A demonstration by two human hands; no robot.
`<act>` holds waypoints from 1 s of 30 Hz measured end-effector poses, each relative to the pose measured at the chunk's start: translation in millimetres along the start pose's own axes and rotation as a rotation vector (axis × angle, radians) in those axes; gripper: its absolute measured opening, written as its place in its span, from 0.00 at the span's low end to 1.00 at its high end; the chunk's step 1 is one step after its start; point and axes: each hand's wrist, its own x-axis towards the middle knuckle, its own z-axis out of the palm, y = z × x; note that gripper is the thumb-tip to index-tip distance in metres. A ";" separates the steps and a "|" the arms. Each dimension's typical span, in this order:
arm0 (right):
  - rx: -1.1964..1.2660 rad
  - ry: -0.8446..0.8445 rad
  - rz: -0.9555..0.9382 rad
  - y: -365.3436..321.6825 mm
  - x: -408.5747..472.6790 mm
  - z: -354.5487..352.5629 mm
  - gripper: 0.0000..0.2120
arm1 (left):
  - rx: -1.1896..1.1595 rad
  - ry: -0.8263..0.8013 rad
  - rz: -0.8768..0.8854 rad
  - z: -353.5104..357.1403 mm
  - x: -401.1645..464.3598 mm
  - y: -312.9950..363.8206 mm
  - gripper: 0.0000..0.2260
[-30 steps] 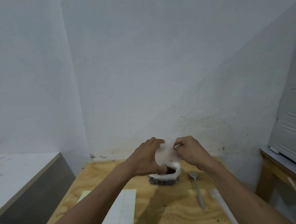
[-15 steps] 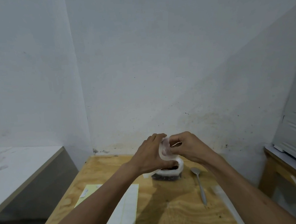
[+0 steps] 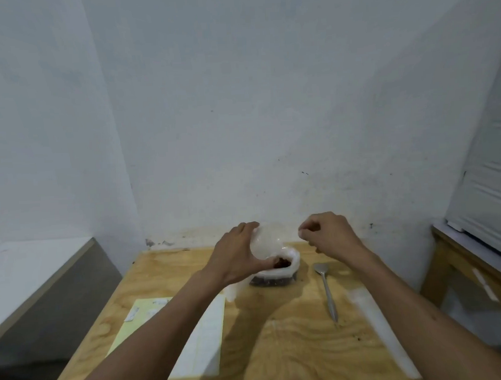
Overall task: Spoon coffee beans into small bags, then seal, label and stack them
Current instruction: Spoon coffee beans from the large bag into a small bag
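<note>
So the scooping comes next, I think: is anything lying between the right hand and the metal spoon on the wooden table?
Nothing visible does. The right hand hovers above the metal spoon, with only bare wooden table between them.

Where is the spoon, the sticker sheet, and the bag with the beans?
spoon (image 3: 327,290): head view, middle of its handle.
sticker sheet (image 3: 203,340): head view, white part right of the arm.
bag with the beans (image 3: 293,260): head view, rolled white rim on the right.
</note>
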 end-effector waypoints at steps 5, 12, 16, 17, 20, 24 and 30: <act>-0.423 -0.179 0.319 46.4 -15.1 19.5 0.19 | 0.007 -0.009 -0.043 9.0 4.2 -5.1 0.40; -0.508 -0.260 0.361 58.4 -26.2 38.8 0.14 | 0.034 -0.041 -0.040 19.4 6.1 -0.1 0.39; -0.536 -0.079 0.348 53.4 -18.0 31.4 0.19 | 0.039 -0.037 -0.060 13.6 7.2 -6.4 0.39; -0.553 -0.029 0.338 49.7 -15.2 23.6 0.16 | 0.043 -0.033 -0.066 11.2 7.5 -8.9 0.39; -0.486 0.065 0.253 39.7 -4.3 -5.3 0.11 | 0.049 -0.029 -0.095 4.1 9.0 -17.3 0.39; -0.243 -0.045 0.185 19.2 4.3 -20.6 0.18 | 0.085 -0.067 -0.111 -5.7 8.8 -25.5 0.41; 0.155 -0.053 0.210 -6.8 -2.6 -10.8 0.08 | 0.123 -0.112 -0.143 -10.3 4.4 -35.8 0.42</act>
